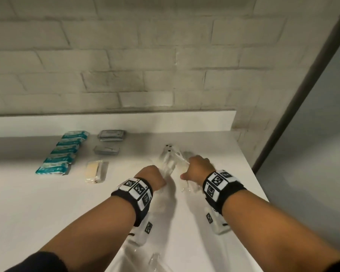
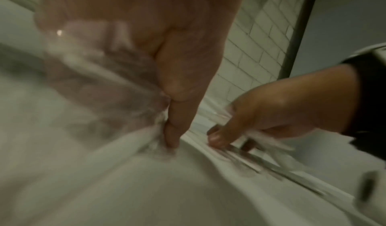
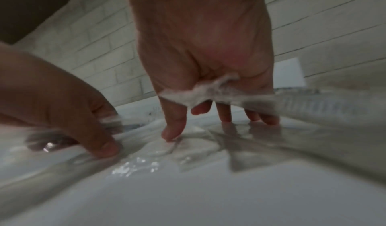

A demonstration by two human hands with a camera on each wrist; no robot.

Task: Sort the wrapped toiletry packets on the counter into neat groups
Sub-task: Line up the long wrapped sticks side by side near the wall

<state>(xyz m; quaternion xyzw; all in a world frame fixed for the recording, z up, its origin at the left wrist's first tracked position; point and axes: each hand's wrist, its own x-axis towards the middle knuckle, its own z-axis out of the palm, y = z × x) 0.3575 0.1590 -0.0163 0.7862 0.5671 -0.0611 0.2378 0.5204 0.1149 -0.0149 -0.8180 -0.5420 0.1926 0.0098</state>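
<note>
On the white counter point(image 1: 47, 203), a loose pile of clear-wrapped packets point(image 1: 170, 160) lies in the middle, under both hands. My left hand point(image 1: 151, 176) is curled round one clear packet point(image 2: 94, 67), with the thumb point(image 2: 175, 130) pressed down on the wrapper. My right hand point(image 1: 197, 166), just to the right, grips another clear packet point(image 3: 313, 107) across its palm. Its fingertips point(image 3: 173, 132) point down onto more wrappers point(image 3: 188, 147). The left wrist view is blurred, so what the wrappers hold is unclear.
Sorted at back left are a row of teal packets point(image 1: 63, 154), two small stacks of grey packets point(image 1: 111, 134), and a beige packet in clear wrap point(image 1: 95, 171). More clear wrappers point(image 1: 157, 260) lie near me. The counter's edge point(image 1: 253, 173) runs close on the right; a brick wall stands behind.
</note>
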